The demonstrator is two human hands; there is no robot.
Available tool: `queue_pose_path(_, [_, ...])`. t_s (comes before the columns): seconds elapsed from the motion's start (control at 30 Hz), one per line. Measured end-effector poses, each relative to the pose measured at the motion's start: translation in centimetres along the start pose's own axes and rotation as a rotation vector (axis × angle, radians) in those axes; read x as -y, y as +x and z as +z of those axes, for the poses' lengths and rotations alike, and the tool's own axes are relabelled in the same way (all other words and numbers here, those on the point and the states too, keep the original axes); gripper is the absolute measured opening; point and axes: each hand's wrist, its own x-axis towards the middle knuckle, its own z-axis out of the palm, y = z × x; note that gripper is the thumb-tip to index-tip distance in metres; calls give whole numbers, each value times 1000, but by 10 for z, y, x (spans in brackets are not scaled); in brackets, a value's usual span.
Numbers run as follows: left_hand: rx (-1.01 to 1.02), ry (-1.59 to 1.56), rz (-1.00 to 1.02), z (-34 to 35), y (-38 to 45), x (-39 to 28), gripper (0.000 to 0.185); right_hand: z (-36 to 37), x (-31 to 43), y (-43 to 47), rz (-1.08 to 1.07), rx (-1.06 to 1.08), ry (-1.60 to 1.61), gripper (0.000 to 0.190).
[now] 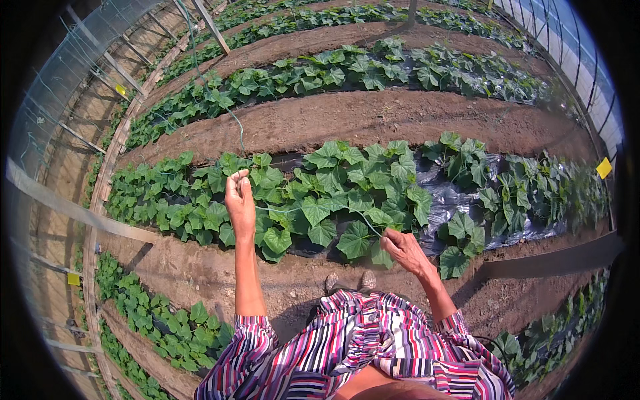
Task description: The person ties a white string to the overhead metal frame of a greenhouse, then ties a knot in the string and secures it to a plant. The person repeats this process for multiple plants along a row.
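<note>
A bed of leafy cucumber-like plants (325, 190) crosses the view in front of me. My left hand (240, 192) is raised at the left part of the bed, palm turned up and fingers curled; a green twine (287, 210) runs from near it over the leaves. The twine's other end meets my right hand (402, 250), whose thumb and fingers are pinched on it at the bed's near edge. Whether the left fingers hold the twine too cannot be told. Another length of green twine (235, 117) hangs down beyond my left hand.
Bare soil paths (350, 115) separate the plant rows. Black plastic mulch (445, 200) shows between plants. A greenhouse frame post (212, 27) rises at the back left. Yellow cards (604, 168) hang at the sides. Wooden boards (107, 165) edge the left side.
</note>
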Motion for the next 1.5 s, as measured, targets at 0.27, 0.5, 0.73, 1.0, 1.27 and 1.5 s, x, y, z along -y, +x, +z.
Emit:
queue_pose_path(0.27, [-3,278,492,96,-117,-103,50,34,-2,14,-16,-46,-245,31])
queue_pose_path(0.5, [654,151,242,115,-152,-87,30,40,-10,15,-11,-4,-298,31])
queue_pose_path(0.73, [574,-135,-152,131,-175,-17,50,40,-27,12,29,84,-337,34])
queue_pose_path(1.0, [1067,-627,-825,119,-197,32,63,44,-41,5,-60,122,-53,38])
queue_pose_path(1.27, [671,-966,-843,139,-201,13,41,46,-24,3,-14,180,-12,42])
queue_pose_path(1.5, [490,-1339,-904,144,-157,-6,29,49,-20,0,19,232,269,43])
